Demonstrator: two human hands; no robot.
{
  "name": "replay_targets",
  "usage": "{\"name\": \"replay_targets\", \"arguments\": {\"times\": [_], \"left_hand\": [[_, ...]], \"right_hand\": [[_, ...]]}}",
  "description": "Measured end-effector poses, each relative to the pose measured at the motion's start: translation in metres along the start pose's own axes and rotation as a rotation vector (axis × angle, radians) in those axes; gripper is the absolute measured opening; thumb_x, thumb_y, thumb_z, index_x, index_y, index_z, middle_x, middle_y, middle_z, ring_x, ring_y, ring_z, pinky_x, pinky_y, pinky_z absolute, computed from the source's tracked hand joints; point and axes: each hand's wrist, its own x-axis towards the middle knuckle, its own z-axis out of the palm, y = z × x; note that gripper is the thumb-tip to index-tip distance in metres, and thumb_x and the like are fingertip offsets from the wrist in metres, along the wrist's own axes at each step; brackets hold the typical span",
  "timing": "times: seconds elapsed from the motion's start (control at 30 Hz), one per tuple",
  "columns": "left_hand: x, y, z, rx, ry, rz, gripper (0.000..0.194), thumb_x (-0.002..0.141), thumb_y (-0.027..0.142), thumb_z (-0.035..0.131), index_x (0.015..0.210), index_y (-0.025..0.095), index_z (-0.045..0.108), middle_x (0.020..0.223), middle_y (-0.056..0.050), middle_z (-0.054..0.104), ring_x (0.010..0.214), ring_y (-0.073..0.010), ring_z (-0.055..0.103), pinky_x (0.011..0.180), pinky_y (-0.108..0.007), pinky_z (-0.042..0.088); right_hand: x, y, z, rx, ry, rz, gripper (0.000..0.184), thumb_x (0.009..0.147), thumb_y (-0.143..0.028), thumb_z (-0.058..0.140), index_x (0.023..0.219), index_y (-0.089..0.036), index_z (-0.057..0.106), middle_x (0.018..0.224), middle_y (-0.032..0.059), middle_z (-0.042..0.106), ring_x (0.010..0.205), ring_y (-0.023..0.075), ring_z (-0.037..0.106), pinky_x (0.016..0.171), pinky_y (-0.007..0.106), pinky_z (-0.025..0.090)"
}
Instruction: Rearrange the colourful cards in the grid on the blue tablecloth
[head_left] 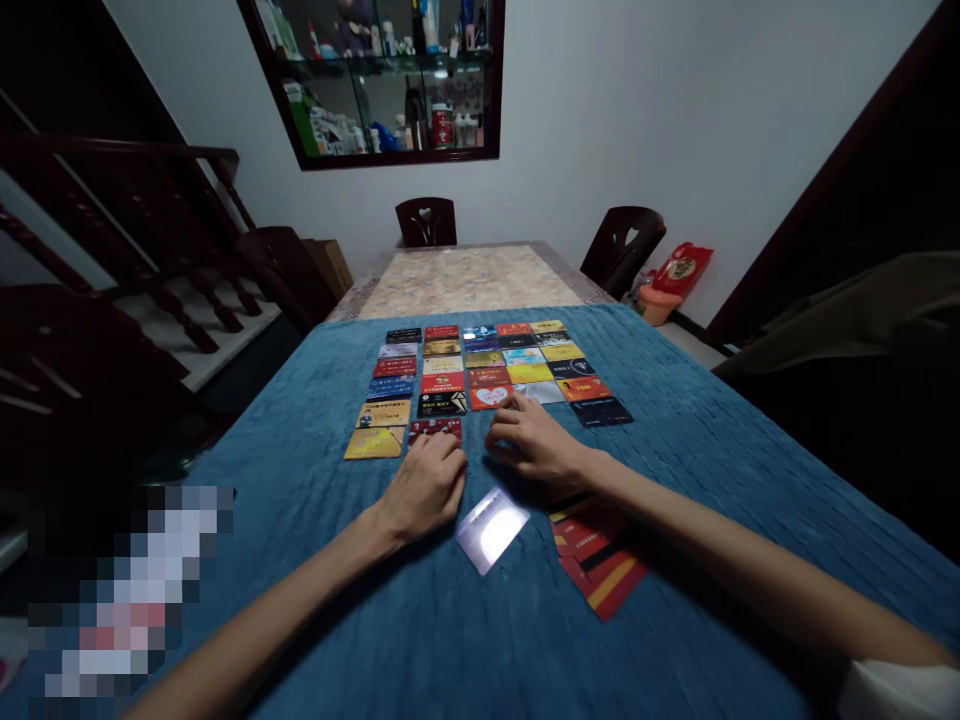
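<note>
Several plastic cards lie face up in columns on a blue cloth (300,540). My left hand (429,480) rests at the near end of the second column, its fingers bent and closed on the near part of a dark red card (435,430). My right hand (534,440) lies low over the cloth beside the third column, fingers bent but apart, with none of the cards visible in it. Its upper fingertips reach a silver card (546,393) and come close to an orange card with a white heart (491,397). Some fingertips are hidden.
Nearer me, a shiny silver card (493,530) lies askew between my forearms. Overlapping red and yellow cards (604,560) are fanned partly under my right forearm. Beyond the cloth stretches a patterned tabletop (465,280), with dark chairs (622,240) around it.
</note>
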Motion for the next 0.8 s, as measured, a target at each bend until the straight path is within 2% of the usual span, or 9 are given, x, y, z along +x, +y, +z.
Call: {"name": "replay_targets", "arguments": {"times": [0.27, 0.5, 0.6, 0.8], "left_hand": [[-0.013, 0.017, 0.003, -0.081, 0.019, 0.026, 0.022, 0.095, 0.017, 0.041, 0.082, 0.019, 0.059, 0.086, -0.008, 0.062, 0.08, -0.0207, 0.054, 0.074, -0.037, 0.043], [-0.023, 0.034, -0.005, -0.157, -0.037, 0.06, 0.008, 0.086, 0.026, 0.054, 0.086, 0.02, 0.058, 0.088, -0.007, 0.062, 0.083, -0.0217, 0.055, 0.08, -0.04, 0.043], [-0.024, 0.039, -0.009, -0.147, -0.087, 0.078, 0.018, 0.08, 0.033, 0.061, 0.089, 0.018, 0.058, 0.09, -0.007, 0.062, 0.084, -0.0227, 0.055, 0.082, -0.041, 0.042], [-0.025, 0.044, -0.014, -0.111, -0.153, 0.086, 0.037, 0.074, 0.047, 0.069, 0.092, 0.017, 0.058, 0.093, -0.008, 0.062, 0.086, -0.0245, 0.054, 0.084, -0.042, 0.04]], "right_hand": [[-0.023, -0.015, -0.015, 0.149, -0.081, -0.119, 0.019, 0.092, -0.029, 0.062, 0.107, -0.021, 0.071, 0.108, 0.0079, 0.067, 0.105, 0.0244, 0.049, 0.094, 0.043, 0.039], [-0.029, -0.018, -0.015, 0.192, -0.143, -0.172, 0.033, 0.082, -0.029, 0.072, 0.114, -0.021, 0.069, 0.113, 0.0082, 0.065, 0.109, 0.026, 0.046, 0.097, 0.045, 0.039], [-0.03, -0.018, -0.013, 0.18, -0.183, -0.199, 0.04, 0.078, -0.029, 0.076, 0.115, -0.018, 0.068, 0.114, 0.0094, 0.064, 0.109, 0.0278, 0.046, 0.096, 0.046, 0.039], [-0.032, -0.019, -0.01, 0.176, -0.232, -0.216, 0.041, 0.076, -0.028, 0.075, 0.115, -0.018, 0.069, 0.116, 0.0099, 0.064, 0.107, 0.0279, 0.046, 0.095, 0.046, 0.04]]}}
